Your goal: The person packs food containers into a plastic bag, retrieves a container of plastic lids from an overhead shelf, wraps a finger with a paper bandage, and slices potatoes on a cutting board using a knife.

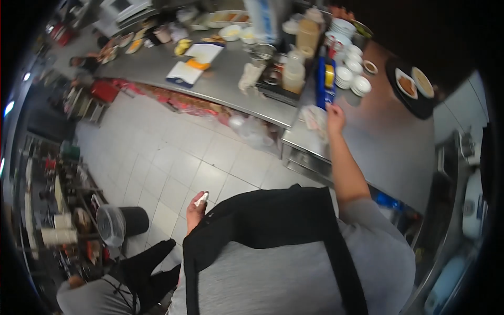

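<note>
My right hand [336,117] reaches out over the steel counter. Its fingers are pinched together at the near end of a long blue tape dispenser [322,86] holding a yellow roll [329,76]. Whatever lies between those fingertips is too small to make out. A crumpled cloth [313,117] lies just left of this hand. Low in front of my body, my left hand [196,206] is closed around a small white thing [202,198], perhaps a piece of paper or cloth.
Stacked white bowls [353,68] and a black tray [409,94] with two dishes stand on the counter. Squeeze bottles [294,71] and a cutting board [184,73] are farther left. Behind on the left, another person [105,291] is near a dark bin [135,219].
</note>
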`<state>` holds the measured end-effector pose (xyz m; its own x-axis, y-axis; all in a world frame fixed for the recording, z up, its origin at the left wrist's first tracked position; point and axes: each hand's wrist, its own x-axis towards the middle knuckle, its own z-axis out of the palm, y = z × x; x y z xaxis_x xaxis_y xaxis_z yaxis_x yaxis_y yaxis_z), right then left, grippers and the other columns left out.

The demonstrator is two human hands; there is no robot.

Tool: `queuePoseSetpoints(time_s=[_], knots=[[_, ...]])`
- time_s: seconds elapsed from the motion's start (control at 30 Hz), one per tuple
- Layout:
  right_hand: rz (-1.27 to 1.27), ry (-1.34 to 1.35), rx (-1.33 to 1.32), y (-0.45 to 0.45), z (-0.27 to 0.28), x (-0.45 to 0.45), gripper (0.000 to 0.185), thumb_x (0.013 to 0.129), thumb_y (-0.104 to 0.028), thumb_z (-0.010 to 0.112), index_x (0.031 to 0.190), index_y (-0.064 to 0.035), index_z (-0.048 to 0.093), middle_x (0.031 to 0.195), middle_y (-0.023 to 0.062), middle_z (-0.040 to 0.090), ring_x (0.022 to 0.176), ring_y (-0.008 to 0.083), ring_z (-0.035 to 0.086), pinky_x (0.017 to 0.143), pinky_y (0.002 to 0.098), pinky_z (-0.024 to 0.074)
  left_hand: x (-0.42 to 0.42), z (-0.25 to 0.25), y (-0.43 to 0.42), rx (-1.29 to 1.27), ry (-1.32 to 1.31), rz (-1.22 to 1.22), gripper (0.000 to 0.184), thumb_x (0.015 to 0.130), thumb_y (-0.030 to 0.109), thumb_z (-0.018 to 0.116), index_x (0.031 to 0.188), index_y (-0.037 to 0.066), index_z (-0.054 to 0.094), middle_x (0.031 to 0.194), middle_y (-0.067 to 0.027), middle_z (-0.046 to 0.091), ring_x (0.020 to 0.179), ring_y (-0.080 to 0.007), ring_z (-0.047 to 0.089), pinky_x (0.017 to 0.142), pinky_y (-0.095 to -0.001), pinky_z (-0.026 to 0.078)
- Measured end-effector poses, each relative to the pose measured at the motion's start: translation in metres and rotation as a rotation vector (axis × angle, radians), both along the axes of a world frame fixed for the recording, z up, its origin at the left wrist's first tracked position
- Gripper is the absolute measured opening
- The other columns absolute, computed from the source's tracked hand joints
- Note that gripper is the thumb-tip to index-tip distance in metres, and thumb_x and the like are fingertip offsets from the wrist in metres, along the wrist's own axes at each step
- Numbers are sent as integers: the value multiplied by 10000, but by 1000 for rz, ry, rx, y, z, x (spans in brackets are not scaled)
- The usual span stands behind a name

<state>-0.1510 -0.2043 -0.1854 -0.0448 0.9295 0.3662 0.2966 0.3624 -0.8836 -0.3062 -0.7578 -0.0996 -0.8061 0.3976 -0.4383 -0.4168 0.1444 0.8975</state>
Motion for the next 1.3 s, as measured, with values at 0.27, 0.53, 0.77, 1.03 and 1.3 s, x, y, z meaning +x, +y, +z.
queuePoseSetpoints(time_s=[0.27, 0.53, 0.77, 1.03, 1.3], knots=[[164, -192, -133, -7, 54, 30, 214, 825, -223, 624, 813, -10, 614, 834, 122, 637, 704, 181, 590, 679, 295, 466, -7, 32, 62, 259, -6, -146, 359, 910, 89, 462, 1237, -55, 433, 1251, -171, 504, 1161, -212, 477, 988, -309, 370], [701, -69, 95, -76, 140, 28, 92, 854, -108, 569, 805, -32, 585, 791, 47, 527, 673, 142, 495, 627, 265, 415, -24, 97, 155, 641, -32, -234, 351, 922, 148, 455, 1211, -50, 465, 1255, -174, 496, 1173, -226, 463, 1033, -346, 327], [1446, 310, -212, -231, 204, -73, 101, 890, -118, 552, 833, -37, 570, 825, -10, 500, 756, 59, 471, 701, 207, 392, -14, 123, 174, 812, 24, -176, 351, 926, 193, 469, 1191, -37, 484, 1243, -167, 515, 1141, -206, 486, 1016, -337, 341], [1481, 345, -404, -276, 214, -95, 139, 895, -149, 569, 833, -24, 571, 800, -14, 553, 735, 46, 475, 682, 203, 396, -6, 130, 154, 765, 182, -103, 375, 945, 220, 440, 1223, -31, 461, 1246, -149, 516, 1103, -194, 496, 976, -331, 360], [1282, 240, -491, -298, 205, -117, 186, 861, -165, 617, 750, -16, 608, 651, -29, 553, 601, 32, 457, 541, 195, 367, 1, 127, 147, 714, 334, -58, 380, 964, 206, 390, 1258, -31, 425, 1266, -138, 492, 1130, -177, 468, 988, -325, 345]])
